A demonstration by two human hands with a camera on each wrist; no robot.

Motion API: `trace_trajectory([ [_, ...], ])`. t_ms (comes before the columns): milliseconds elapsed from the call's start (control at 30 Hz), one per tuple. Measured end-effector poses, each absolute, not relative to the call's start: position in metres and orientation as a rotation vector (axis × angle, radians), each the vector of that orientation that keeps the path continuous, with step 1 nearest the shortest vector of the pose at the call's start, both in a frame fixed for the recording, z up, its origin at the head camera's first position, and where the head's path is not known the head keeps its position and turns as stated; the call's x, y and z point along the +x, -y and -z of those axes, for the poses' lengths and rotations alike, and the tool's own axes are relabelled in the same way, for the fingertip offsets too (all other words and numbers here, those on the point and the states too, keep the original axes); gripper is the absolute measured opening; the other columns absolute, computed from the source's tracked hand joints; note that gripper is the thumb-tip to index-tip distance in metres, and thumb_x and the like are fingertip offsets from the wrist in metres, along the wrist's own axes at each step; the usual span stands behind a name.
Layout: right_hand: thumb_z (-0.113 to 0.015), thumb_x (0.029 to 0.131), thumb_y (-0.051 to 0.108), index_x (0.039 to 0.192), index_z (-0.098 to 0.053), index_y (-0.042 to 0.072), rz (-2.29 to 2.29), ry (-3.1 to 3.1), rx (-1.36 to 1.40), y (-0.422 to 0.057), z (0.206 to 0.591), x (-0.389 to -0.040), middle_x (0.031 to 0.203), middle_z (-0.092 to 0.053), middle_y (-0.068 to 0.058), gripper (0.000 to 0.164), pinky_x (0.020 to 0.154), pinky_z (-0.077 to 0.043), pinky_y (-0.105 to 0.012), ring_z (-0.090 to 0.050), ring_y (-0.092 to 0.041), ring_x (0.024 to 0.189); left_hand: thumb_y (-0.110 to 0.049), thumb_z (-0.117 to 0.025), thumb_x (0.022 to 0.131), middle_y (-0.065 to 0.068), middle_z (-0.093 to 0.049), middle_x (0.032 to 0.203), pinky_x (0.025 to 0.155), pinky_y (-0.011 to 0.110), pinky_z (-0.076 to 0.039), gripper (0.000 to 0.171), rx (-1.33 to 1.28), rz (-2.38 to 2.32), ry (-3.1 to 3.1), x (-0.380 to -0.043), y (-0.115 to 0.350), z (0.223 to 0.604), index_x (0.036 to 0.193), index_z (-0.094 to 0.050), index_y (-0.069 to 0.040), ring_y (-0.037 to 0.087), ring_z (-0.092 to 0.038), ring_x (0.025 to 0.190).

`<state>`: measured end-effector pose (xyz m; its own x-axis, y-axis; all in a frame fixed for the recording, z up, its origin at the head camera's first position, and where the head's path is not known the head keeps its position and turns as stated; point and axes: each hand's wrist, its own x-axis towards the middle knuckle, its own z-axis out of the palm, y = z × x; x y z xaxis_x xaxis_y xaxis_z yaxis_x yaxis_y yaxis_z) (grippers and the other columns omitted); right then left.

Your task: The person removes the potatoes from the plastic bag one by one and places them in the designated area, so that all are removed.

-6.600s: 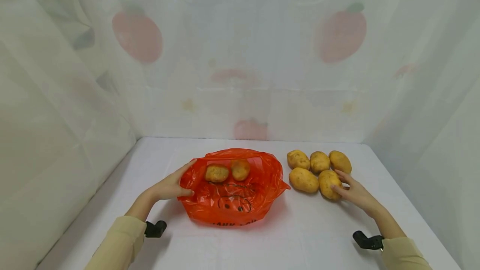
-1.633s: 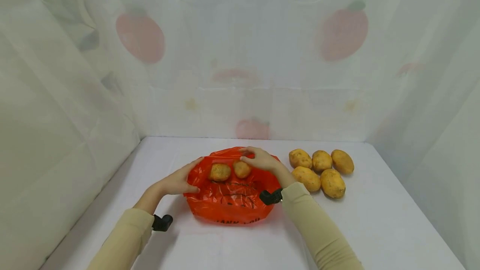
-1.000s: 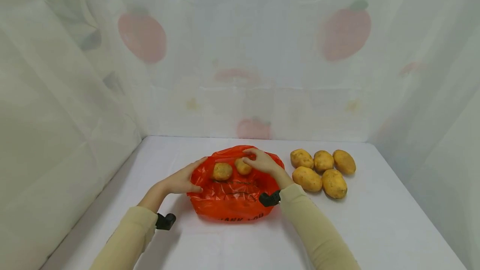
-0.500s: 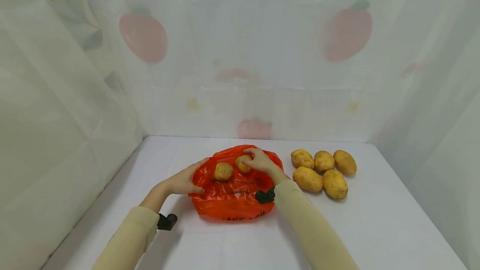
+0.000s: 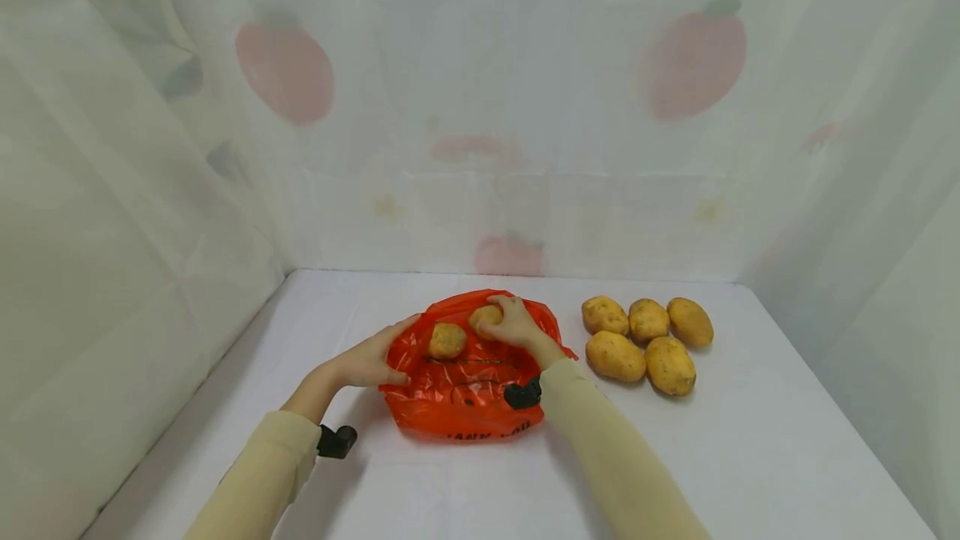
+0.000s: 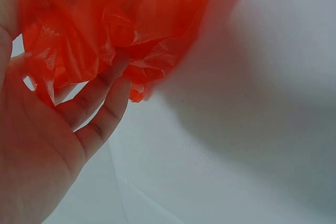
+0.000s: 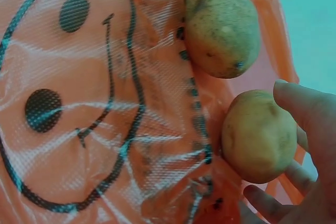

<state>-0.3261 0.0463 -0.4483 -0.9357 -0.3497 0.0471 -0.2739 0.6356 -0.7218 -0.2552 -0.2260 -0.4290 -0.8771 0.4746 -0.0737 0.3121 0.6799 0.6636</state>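
A red plastic bag (image 5: 480, 419) lies open-mouthed mid-table, with a smiling face and black lettering printed on it. My left hand (image 5: 375, 357) holds the bag's left rim; in the left wrist view its fingers (image 6: 107, 111) lie against the crumpled red plastic. Inside the bag, my right hand (image 5: 517, 327) grips a potato (image 5: 485, 320) near the back. The right wrist view has this potato (image 7: 260, 137) between thumb and fingers, partly covered by them. Beside it, to the left in the head view, a second potato (image 5: 447, 342) rests on the plastic, untouched.
Several loose potatoes (image 5: 615, 357) lie grouped in two rows to the right of the bag. The white table (image 5: 750, 440) is enclosed by pale curtains (image 5: 495, 107) with faded fruit prints. A black camera mount sits on each wrist.
My right hand has left the loose potatoes on the right and come into the bag. There it has shifted one potato slightly backward. The left hand stays on the bag's rim.
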Motion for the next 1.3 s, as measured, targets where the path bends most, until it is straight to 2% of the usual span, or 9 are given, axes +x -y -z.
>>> trace_trajectory([
  [167,-0.065,0.084,0.03,0.138,-0.038,0.008,1.192,-2.759,-0.517,-0.047,0.453,-0.326,0.135,-0.036,-0.02,0.064,0.097,-0.04,-0.047,-0.042,-0.031,0.115,-0.014,-0.071,0.075,0.012,-0.027,0.148,0.102,0.054,-0.034,0.093,0.643,-0.971,-2.657,-0.257,0.223,0.429,0.149,-0.016,-0.019,0.033,-0.03,0.13],
  [700,-0.067,0.083,0.028,0.136,-0.038,0.009,1.179,-2.824,-0.493,-0.051,0.46,-0.328,0.133,-0.036,-0.02,0.064,0.096,-0.042,-0.045,-0.045,-0.03,0.11,-0.012,-0.072,0.075,0.012,-0.027,0.148,0.102,0.054,-0.033,0.093,0.628,-0.985,-2.646,-0.256,0.212,0.427,0.149,-0.016,-0.018,0.033,-0.029,0.131],
  [1100,-0.06,0.087,0.032,0.141,-0.037,0.009,1.191,-2.744,-0.546,-0.057,0.451,-0.323,0.139,-0.041,-0.014,0.063,0.106,-0.032,-0.045,-0.037,-0.028,0.126,-0.013,-0.071,0.076,0.011,-0.023,0.15,0.102,0.057,-0.033,0.093,0.608,-0.973,-2.65,-0.256,0.22,0.429,0.149,-0.014,-0.02,0.034,-0.027,0.132],
  [1300,-0.058,0.088,0.034,0.142,-0.035,0.01,1.182,-2.722,-0.588,-0.058,0.447,-0.319,0.141,-0.04,-0.012,0.064,0.107,-0.031,-0.045,-0.036,-0.027,0.129,-0.014,-0.071,0.076,0.01,-0.024,0.149,0.1,0.055,-0.036,0.093,0.574,-0.982,-2.65,-0.256,0.224,0.431,0.149,-0.015,-0.021,0.033,-0.029,0.131],
])
